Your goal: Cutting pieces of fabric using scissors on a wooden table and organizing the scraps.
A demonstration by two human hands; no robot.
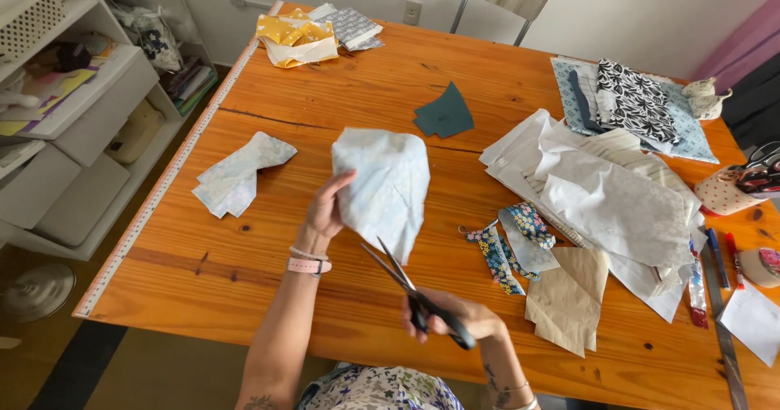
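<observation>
Raising a pale blue patterned fabric piece (pixel 383 186) at frame centre, the left hand (pixel 325 212) pinches its edge with its fingers; the right hand (pixel 455 316), lower centre, has its fingers curled through black-handled scissors (pixel 410 290), blades parted, above the orange wooden worktop (pixel 341 296).

A dark teal fabric piece (pixel 444 113) is lying mid-table, a pale folded cloth (pixel 238 173) is sitting near the measuring tape (pixel 166 181) edging the wooden table (pixel 341 85), yellow fabrics (pixel 294 39) are resting at the far end, and white paper patterns (pixel 605 195) are piling beside floral strips (pixel 512 243).
</observation>
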